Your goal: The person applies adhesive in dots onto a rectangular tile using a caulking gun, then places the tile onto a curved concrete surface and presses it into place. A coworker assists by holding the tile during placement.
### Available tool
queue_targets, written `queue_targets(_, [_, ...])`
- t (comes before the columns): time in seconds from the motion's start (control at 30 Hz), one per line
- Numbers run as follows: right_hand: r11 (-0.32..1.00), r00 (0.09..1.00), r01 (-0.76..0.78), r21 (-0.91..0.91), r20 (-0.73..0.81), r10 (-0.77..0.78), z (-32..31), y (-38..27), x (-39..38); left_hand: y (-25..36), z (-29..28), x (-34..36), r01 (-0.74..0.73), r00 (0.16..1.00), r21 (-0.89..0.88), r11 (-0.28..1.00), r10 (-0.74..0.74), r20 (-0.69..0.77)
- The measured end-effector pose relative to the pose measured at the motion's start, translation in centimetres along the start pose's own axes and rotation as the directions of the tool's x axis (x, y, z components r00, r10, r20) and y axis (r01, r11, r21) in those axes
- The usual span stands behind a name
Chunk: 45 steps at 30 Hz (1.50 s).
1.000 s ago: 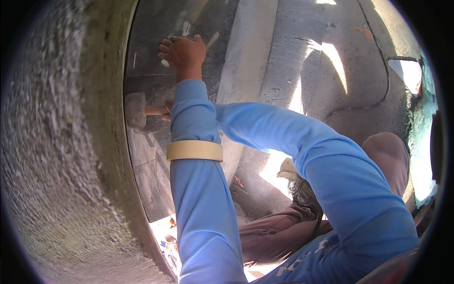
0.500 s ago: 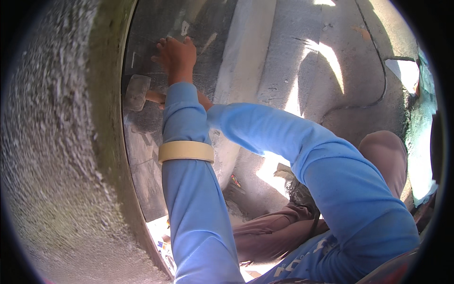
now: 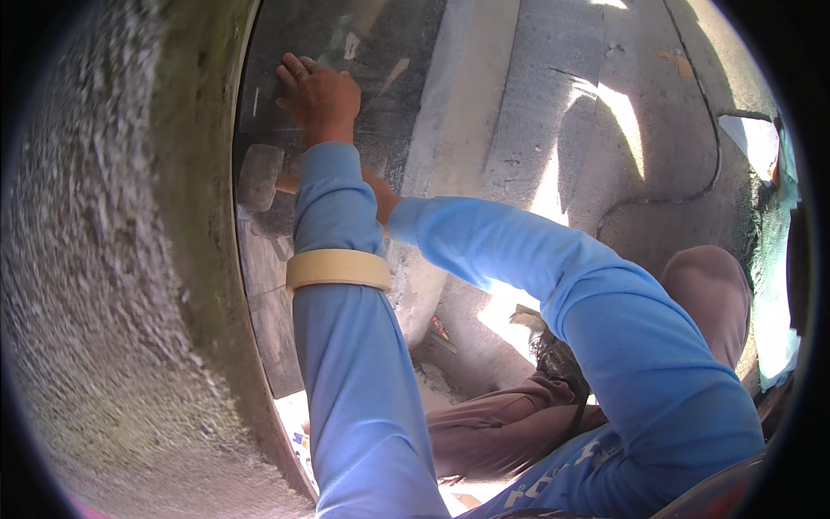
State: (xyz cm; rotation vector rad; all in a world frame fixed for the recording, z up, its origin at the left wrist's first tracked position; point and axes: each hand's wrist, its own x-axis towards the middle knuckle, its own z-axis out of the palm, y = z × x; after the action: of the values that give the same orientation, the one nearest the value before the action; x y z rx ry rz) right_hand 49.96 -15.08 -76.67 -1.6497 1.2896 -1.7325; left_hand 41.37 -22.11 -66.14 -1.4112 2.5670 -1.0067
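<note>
My left hand (image 3: 320,102) lies on a dark grey slab (image 3: 385,112), its fingers stretched out. A cream roll of tape (image 3: 339,270) rings the left forearm like a bracelet. Below that hand, my right hand (image 3: 379,195) holds the short wooden handle (image 3: 287,182) of a rubber mallet (image 3: 259,177). The left forearm covers much of the right hand and part of the handle. The mallet's grey head is close to the foot of the rough wall, at the slab's left edge; whether it touches the slab I cannot tell.
A rough plastered wall (image 3: 95,259) rises close along the left. Right of the slab run a pale strip (image 3: 462,95) and a grey floor (image 3: 553,112) with sunlit patches. A thin dark cable (image 3: 716,147) curves across the right. My bent knee (image 3: 705,285) is at the right.
My left hand's fingers have straightened out over the slab. The right hand still grips the mallet, and the whole view has shifted slightly.
</note>
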Motion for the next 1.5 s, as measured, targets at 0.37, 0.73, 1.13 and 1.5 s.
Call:
queue_targets(0.37, [0.996,0.989,0.037,0.086,0.137,-0.048,-6.4,-1.2,-0.9,0.3,0.5,0.5,-0.003,1.0,0.06,0.998,0.004,-0.019])
queue_targets(0.73, [0.886,0.831,-0.462,-0.049,0.325,0.452,-13.0,4.6,-7.0,-2.6,0.9,1.2,-0.089,0.983,0.445,0.891,0.152,-0.108])
queue_targets(1.13, [0.935,0.761,-0.223,0.276,-0.55,0.344,-21.9,4.7,-3.2,-1.8,-0.9,3.4,-0.003,0.974,0.492,0.87,0.115,-0.196])
queue_targets(1.5, [0.753,0.755,-0.007,0.658,-0.49,0.435,-23.3,5.3,11.7,-1.2,-0.7,3.8,0.006,0.978,0.561,0.828,0.113,-0.176])
